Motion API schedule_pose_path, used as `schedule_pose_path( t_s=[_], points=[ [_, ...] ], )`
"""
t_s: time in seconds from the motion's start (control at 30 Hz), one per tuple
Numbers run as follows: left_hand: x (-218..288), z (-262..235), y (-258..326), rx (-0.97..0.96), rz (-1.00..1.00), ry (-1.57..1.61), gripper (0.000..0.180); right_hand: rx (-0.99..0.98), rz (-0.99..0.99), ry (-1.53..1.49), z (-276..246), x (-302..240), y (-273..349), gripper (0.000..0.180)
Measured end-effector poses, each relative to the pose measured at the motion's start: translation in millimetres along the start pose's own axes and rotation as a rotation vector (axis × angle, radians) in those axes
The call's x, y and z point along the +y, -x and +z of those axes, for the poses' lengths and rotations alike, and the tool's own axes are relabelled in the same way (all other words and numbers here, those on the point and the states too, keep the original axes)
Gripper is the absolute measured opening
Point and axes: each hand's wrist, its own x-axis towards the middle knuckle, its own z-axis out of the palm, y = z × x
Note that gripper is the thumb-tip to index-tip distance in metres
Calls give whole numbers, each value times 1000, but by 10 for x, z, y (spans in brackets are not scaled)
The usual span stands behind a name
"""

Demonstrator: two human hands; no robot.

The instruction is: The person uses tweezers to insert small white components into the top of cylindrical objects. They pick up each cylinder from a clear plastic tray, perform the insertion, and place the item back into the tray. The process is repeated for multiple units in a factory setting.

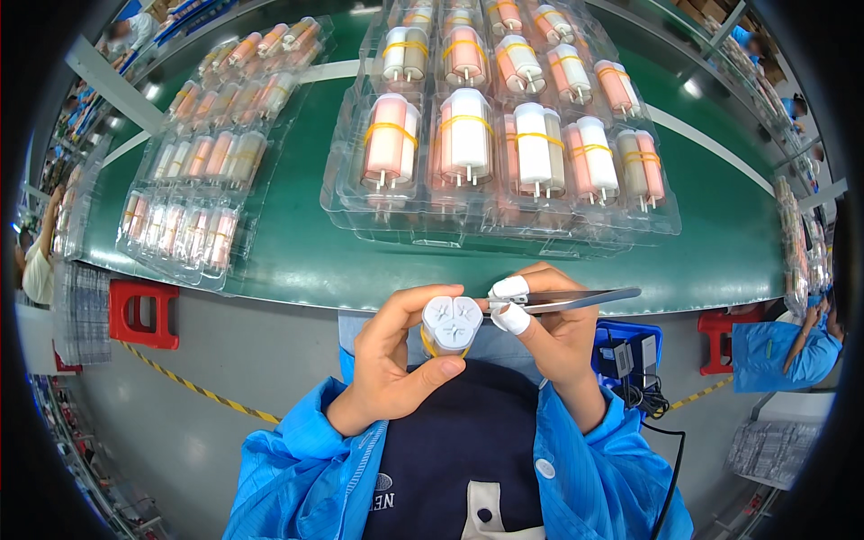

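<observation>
My left hand (pixel 387 364) grips a yellow-banded bundle (pixel 453 321), its three pale ends facing up. At its three o'clock, my right hand (pixel 560 346) pinches metal tweezers (pixel 580 300). Beyond, clear trays of similar bundles stand at twelve o'clock (pixel 490 219) and ten o'clock (pixel 171 263).

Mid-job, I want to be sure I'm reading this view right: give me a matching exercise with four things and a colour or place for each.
1. tweezers
2. tabletop
3. banded bundle
4. bin

A. held in the left hand
B. blue
C. held in the right hand
D. green

Pairs: 1-C, 2-D, 3-A, 4-B.
</observation>
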Motion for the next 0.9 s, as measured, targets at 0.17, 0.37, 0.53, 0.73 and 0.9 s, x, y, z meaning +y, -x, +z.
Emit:
schedule_pose_path(
  t_s=[0.17, 0.37, 0.53, 0.73, 0.9],
  points=[
    [80, 28, 6, 79, -47, 48, 61, 45, -87, 35, -32, -40, 15, 14],
    [717, -176, -64, 296, 36, -93, 75, 277, -579, 31, -542, -579, 43, 25],
    [1313, -386, -811, 49, 31, -199, 71, 697, -378, -67, -1342, -160, -154, 16],
    [1215, -441, -2251, -103, -84, -663, 51, 660, -171, -107, -1398, -45, -85, 12],
    [688, -489, -3009, 52, 159, -1450, 48, 597, -167, -144, -1391, 16, -92, 14]
  ],
)
